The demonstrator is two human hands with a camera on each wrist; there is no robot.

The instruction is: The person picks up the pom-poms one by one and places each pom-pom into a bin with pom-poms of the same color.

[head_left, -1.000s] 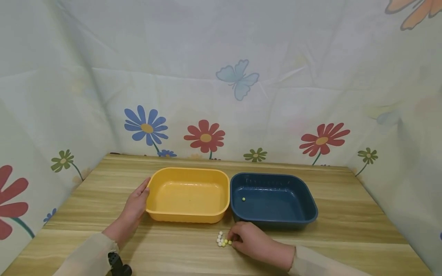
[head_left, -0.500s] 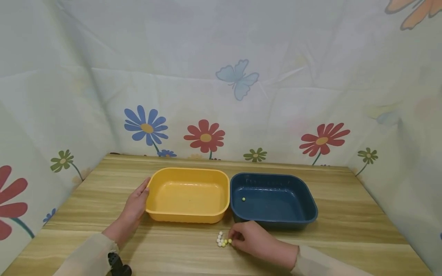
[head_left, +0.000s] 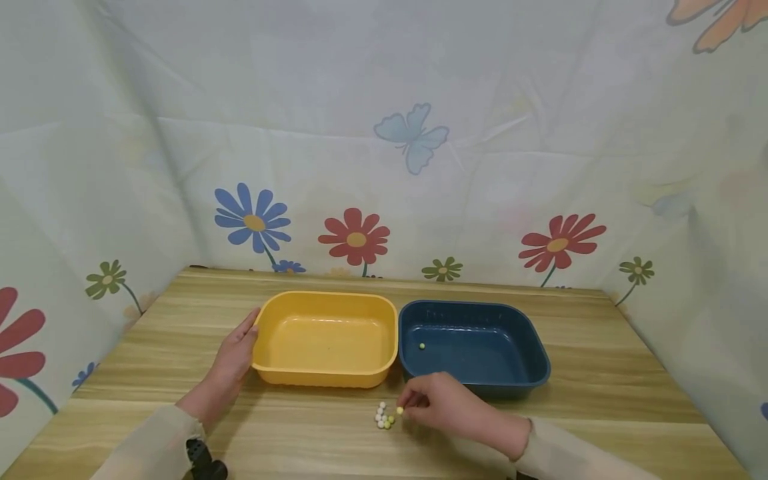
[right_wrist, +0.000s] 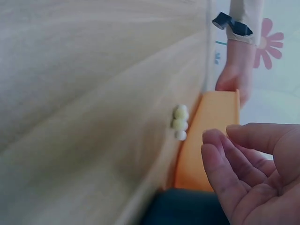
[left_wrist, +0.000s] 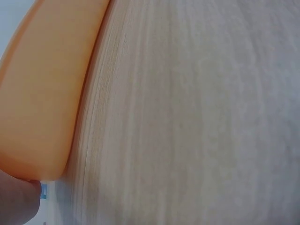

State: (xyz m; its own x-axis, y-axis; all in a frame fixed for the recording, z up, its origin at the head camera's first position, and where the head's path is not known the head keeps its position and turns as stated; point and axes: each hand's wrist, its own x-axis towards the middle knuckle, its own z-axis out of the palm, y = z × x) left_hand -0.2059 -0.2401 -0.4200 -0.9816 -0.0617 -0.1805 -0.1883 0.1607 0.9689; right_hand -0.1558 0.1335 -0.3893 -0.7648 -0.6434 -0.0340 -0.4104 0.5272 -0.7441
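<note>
My right hand [head_left: 423, 402] hovers just above the table in front of the blue tub [head_left: 537, 353] and pinches a small yellow bead [head_left: 399, 411] between thumb and fingertip. A little heap of white and yellow beads [head_left: 383, 417] lies on the wood just left of it, also seen in the right wrist view as the bead heap [right_wrist: 180, 123]. One yellow bead [head_left: 423, 347] lies inside the blue tub. My left hand [head_left: 237, 350] rests with straight fingers against the left wall of the yellow tub [head_left: 327, 380]; a fingertip [left_wrist: 16, 199] shows by the yellow tub's wall [left_wrist: 42, 93].
The two tubs stand side by side, touching, in the middle of the wooden table [head_left: 600, 400]. Flower-printed cloth walls [head_left: 384, 167] close in the back and both sides. A black wrist strap [head_left: 201, 460] shows on my left sleeve.
My right hand has lifted off the bead heap and moved slightly up toward the blue tub, now with a yellow bead pinched. The left hand has stayed still.
</note>
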